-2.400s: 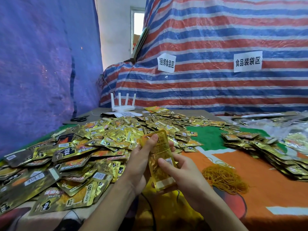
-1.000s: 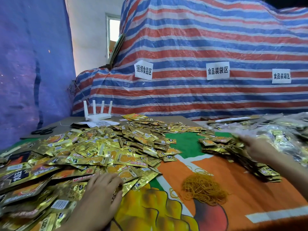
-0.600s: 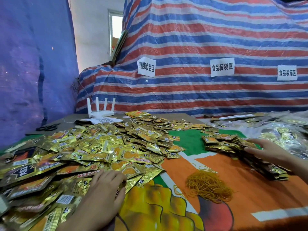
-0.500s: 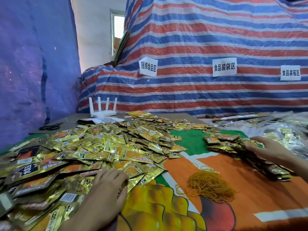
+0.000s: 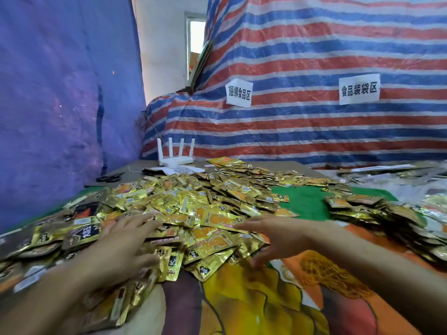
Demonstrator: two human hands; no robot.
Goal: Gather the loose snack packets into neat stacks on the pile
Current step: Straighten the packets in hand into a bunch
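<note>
A blue tarp (image 5: 60, 105) hangs at the far left, and black scissors (image 5: 110, 177) lie at its foot on the surface (image 5: 302, 201), whose cloth is printed in green, orange and yellow. The loose snack packets (image 5: 193, 209), gold foil with orange panels, cover the left half of the surface in a wide heap. They lie flat but point every way, so their long axes share no common direction. Their black logos with white characters are too blurred to read. The left hand (image 5: 125, 240) rests palm down on the near left part of the heap, fingers spread and straight, gripping nothing. Behind the heap stands a white router (image 5: 175, 153) with four upright antennas, and just before it lies a white sheet (image 5: 180, 169) bearing a QR code. On the striped tarp (image 5: 290, 56) behind, a white sign (image 5: 239, 93) reads "捆绑食品区". The right hand (image 5: 273, 235) is at the heap's near right edge, fingers splayed and touching packets, thumb lowered, with nothing held. To its right lies a tangle of yellow rubber bands (image 5: 331, 274). A second sign (image 5: 359, 89) reads "食品装袋区". At the far right, gathered stacks (image 5: 377, 213) of packets lie in overlapping rows, apart from the heap across bare green cloth.
</note>
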